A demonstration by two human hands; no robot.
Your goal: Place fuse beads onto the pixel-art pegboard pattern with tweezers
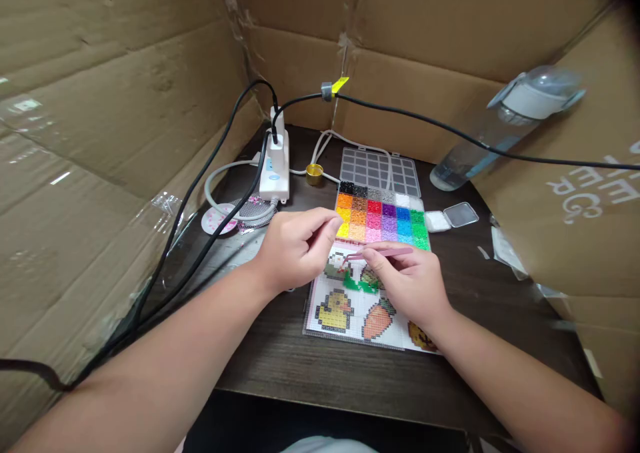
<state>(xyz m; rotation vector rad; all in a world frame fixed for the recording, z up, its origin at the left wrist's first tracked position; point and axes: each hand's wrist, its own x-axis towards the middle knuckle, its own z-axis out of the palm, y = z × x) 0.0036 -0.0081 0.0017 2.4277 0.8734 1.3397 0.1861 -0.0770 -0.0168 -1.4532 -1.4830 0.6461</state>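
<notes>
Pink tweezers [395, 253] lie in the grip of my right hand [417, 283], tips pointing left over a printed bead pattern sheet [327, 336]. My left hand [303, 249] is closed in a pinch above the sheet's upper left; anything between its fingertips is too small or hidden to make out. Loose green beads [363, 285] are scattered on the sheet below the tweezers. The sheet carries a yellow duck picture [335, 311] and a carrot picture [379, 319]. Just beyond the hands, a compartment box of coloured beads [381, 216] stands with its lid [377, 171] laid back.
A white power strip [275, 173] and black cables [420, 118] occupy the back left, the cable crossing the view. A small gold cup [314, 175] sits behind. At right are a water bottle [505, 129] and a small opened case [437, 221]. Cardboard walls [420, 33] enclose the table.
</notes>
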